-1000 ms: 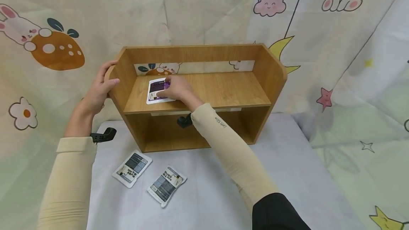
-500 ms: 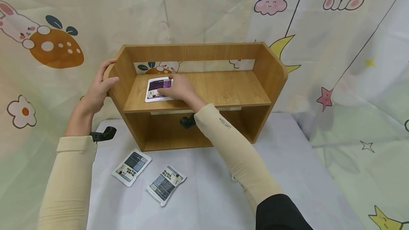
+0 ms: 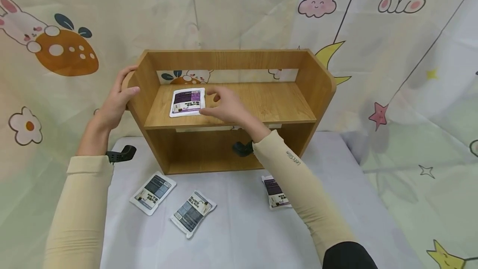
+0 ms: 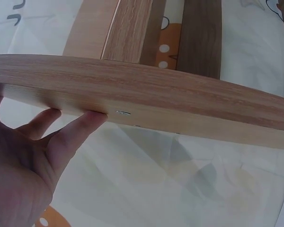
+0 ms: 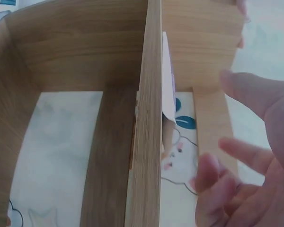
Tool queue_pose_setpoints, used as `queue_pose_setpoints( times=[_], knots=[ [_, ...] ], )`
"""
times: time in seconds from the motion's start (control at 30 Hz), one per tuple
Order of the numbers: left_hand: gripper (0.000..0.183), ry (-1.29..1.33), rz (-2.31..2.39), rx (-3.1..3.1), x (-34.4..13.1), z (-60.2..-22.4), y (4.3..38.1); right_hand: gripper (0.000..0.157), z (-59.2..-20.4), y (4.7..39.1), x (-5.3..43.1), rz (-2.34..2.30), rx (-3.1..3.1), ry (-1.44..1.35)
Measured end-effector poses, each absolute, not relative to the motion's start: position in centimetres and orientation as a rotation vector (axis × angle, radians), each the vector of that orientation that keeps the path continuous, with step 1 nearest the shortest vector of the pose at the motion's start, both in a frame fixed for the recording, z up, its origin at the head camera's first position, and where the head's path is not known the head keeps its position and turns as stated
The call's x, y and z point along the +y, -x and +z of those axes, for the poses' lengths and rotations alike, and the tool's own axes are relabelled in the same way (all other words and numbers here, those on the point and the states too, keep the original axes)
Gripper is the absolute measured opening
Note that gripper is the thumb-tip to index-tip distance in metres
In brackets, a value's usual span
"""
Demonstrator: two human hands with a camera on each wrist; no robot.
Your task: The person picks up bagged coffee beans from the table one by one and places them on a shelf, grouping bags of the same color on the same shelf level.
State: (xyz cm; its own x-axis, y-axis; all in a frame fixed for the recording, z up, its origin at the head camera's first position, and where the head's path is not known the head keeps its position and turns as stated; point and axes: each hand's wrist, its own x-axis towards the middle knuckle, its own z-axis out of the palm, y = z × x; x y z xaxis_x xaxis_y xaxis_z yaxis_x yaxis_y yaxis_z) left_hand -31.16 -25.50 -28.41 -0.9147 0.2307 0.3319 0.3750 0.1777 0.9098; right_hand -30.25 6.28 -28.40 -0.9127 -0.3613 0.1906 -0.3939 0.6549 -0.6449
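A flat white packet (image 3: 187, 102) with a black and purple label lies on the upper shelf board, towards its left end. Just to the right of it is my right hand (image 3: 229, 105), thumb and fingers parted and holding nothing. In the right wrist view the same packet (image 5: 168, 82) appears edge-on beside the board, apart from my right hand (image 5: 246, 170). My left hand (image 3: 117, 99) is at the left side panel of the wooden shelf (image 3: 228, 125). In the left wrist view, its extended fingers (image 4: 78, 132) press their tips on the panel's outer face.
Two white packets with grey-blue labels, a left one (image 3: 153, 193) and a right one (image 3: 193, 214), lie on the white tablecloth (image 3: 231, 235) in front. Another purple-labelled packet (image 3: 275, 193) is partly covered by the right sleeve. A printed cloth (image 3: 112, 15) hangs behind the shelf.
My right hand has let go of the packet on the upper board and moved right. The packet's whole label now shows, and a table packet has come out from behind the sleeve.
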Motion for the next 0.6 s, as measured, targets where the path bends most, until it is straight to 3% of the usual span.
queue_pose_setpoints(
  times=[0.27,0.6],
  knots=[
    [0.056,0.622,-1.849,-2.291,-25.2,-28.0,31.7,0.056,-28.5,26.9,10.6,1.221,-2.679,-0.804],
    [0.056,0.619,-1.834,-2.298,-25.3,-28.5,31.2,0.043,-31.6,22.1,15.9,1.257,-2.697,-0.898]
  ],
)
